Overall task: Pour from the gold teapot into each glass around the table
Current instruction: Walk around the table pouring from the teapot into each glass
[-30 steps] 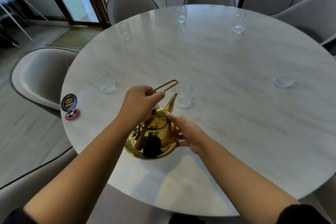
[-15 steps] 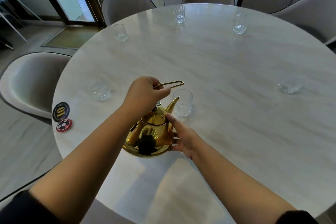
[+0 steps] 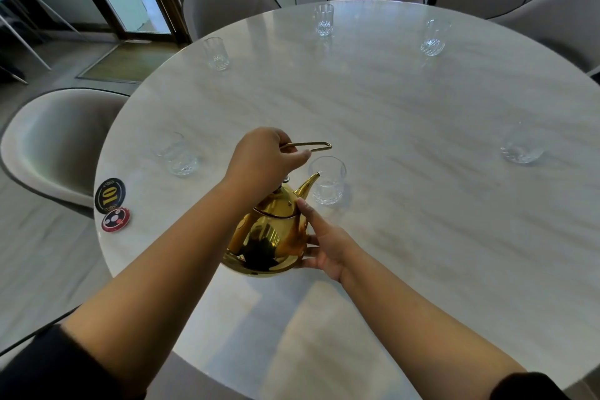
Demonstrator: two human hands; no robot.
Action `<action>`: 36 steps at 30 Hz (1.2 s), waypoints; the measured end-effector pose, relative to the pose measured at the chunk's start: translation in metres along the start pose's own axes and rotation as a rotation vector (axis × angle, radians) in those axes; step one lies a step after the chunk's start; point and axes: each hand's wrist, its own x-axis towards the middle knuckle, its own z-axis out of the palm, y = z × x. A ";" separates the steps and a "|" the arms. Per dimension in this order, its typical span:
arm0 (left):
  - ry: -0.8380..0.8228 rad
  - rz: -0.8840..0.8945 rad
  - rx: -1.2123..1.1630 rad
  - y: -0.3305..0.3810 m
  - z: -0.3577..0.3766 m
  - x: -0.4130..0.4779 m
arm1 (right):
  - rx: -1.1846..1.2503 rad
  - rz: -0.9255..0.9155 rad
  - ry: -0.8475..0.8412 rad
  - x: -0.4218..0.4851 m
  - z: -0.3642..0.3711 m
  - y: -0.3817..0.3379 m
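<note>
The gold teapot (image 3: 269, 237) is lifted off the table and tilted forward. My left hand (image 3: 263, 161) grips its wire handle from above. My right hand (image 3: 324, 245) rests flat against the pot's right side, index finger up along the body. The spout tip sits at the rim of the nearest glass (image 3: 327, 180), which holds a little clear liquid. Other clear glasses stand around the table: near left (image 3: 178, 156), far left (image 3: 217, 53), far middle (image 3: 324, 19), far right (image 3: 433, 39), right (image 3: 522, 149).
The round white marble table (image 3: 406, 127) carries a black "10" coaster (image 3: 109, 195) and a red coaster (image 3: 115, 220) at its left edge. Grey upholstered chairs (image 3: 55, 136) ring the table. Glass doors stand at the back left.
The teapot has been lifted from the table and tipped further forward, bringing its spout to the nearest glass's rim. Both hands kept their hold.
</note>
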 end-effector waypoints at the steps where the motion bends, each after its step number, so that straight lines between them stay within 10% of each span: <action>1: -0.001 -0.001 0.005 0.000 0.000 0.001 | 0.005 0.001 -0.001 -0.001 0.000 0.000; 36: -0.040 -0.013 0.072 0.009 -0.005 0.009 | 0.068 0.005 -0.031 -0.007 0.006 -0.003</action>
